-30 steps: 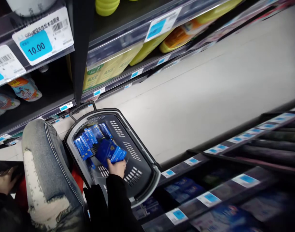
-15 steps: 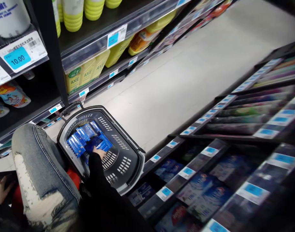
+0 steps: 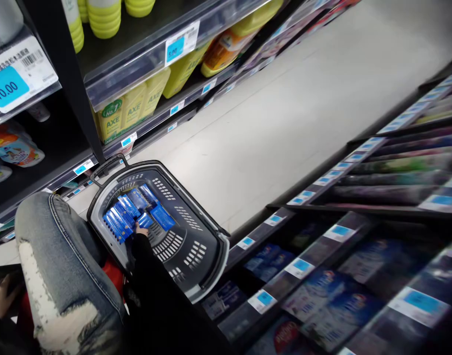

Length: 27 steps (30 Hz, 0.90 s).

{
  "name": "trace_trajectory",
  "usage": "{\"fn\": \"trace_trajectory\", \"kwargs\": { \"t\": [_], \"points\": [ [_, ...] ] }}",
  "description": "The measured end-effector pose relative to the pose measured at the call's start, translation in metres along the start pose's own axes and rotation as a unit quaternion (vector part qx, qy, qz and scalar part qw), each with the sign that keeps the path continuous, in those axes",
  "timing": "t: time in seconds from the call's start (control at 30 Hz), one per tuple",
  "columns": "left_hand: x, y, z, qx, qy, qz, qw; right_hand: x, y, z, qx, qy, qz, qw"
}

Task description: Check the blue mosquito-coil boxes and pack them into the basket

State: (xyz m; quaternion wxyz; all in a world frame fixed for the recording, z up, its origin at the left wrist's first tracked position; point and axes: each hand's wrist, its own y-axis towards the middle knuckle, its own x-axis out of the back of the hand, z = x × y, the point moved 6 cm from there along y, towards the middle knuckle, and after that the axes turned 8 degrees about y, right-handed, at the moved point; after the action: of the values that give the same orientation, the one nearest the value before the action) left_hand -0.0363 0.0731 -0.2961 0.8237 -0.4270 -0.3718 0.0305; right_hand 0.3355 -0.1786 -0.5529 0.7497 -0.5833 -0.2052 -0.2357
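My right hand, in a black sleeve, is down inside a dark grey shopping basket. Its fingers are closed at the near end of a small shiny blue packet; the fingertips are partly hidden. Beside it stands a row of similar blue packets, with a larger flat blue pack lying to the right. At the left edge of the view, my left hand is partly cut off, with its fingers bent against something dark that I cannot make out.
A bent knee in ripped jeans is left of the basket. Shelves of yellow bottles rise behind it. Low shelves with blue-and-white boxes line the right side. A pale aisle floor runs between them.
My right hand has moved a little left within the basket, nearer the row of packets. The dark blurred item by its fingers now shows as a blue packet. The view has shifted slightly.
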Motion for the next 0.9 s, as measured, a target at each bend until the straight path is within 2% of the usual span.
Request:
{"fn": "trace_trajectory", "kwargs": {
  "t": [0.1, 0.17, 0.23, 0.3, 0.4, 0.47, 0.63, 0.77, 0.9],
  "points": [
    [-0.006, 0.004, 0.004, 0.017, -0.002, 0.068, 0.998, 0.004, 0.001, -0.023, -0.044, -0.002, 0.022, 0.999],
    [-0.008, 0.006, 0.004, 0.017, 0.008, 0.087, 0.996, 0.014, 0.005, -0.027, -0.046, -0.008, 0.002, 0.999],
    [-0.004, 0.005, 0.001, 0.017, 0.031, 0.064, 0.997, 0.025, 0.014, -0.017, -0.022, -0.015, -0.033, 0.999],
    [0.002, 0.002, -0.004, 0.023, 0.042, 0.041, 0.998, 0.031, 0.028, 0.003, 0.025, -0.02, -0.056, 0.998],
    [0.007, -0.004, -0.01, 0.03, 0.033, 0.028, 0.999, 0.027, 0.05, 0.035, 0.093, -0.022, -0.043, 0.994],
    [0.011, -0.006, -0.012, 0.031, 0.024, 0.016, 0.999, 0.02, 0.062, 0.048, 0.115, -0.022, -0.02, 0.993],
    [0.013, -0.008, -0.012, 0.04, 0.015, 0.023, 0.999, 0.015, 0.079, 0.047, 0.129, -0.018, 0.021, 0.991],
    [0.011, -0.006, -0.013, 0.049, 0.035, 0.037, 0.997, 0.029, 0.089, 0.039, 0.108, -0.027, 0.018, 0.994],
    [0.009, -0.002, -0.014, 0.042, 0.029, 0.036, 0.998, 0.046, 0.092, 0.042, 0.089, -0.041, -0.002, 0.995]
  ]
}}
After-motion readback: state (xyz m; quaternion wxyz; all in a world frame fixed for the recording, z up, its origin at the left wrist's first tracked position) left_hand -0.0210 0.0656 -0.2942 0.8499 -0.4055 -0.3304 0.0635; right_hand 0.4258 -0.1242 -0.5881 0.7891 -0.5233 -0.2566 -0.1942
